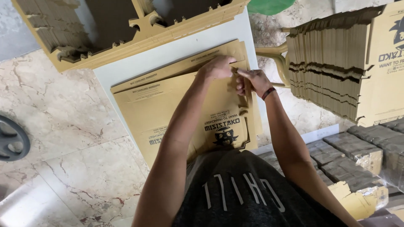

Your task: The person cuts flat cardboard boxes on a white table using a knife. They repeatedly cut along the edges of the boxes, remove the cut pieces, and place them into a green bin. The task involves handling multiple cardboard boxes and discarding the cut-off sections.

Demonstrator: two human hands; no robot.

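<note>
A flat brown cardboard box blank (168,105) with dark printing lies on a white table (168,56), on top of another blank of the same kind. My left hand (219,67) presses and pinches a flap at the blank's far right edge. My right hand (252,80), with a dark red band at the wrist, grips the same flap edge just beside it. Both hands touch the cardboard at that spot.
A big stack of flat brown blanks (332,63) stands on edge at the right. More stacked blanks (97,33) lie at the top left. Wrapped bundles (357,155) sit at the lower right. Marble floor (63,138) is at the left, with a dark round object (12,138).
</note>
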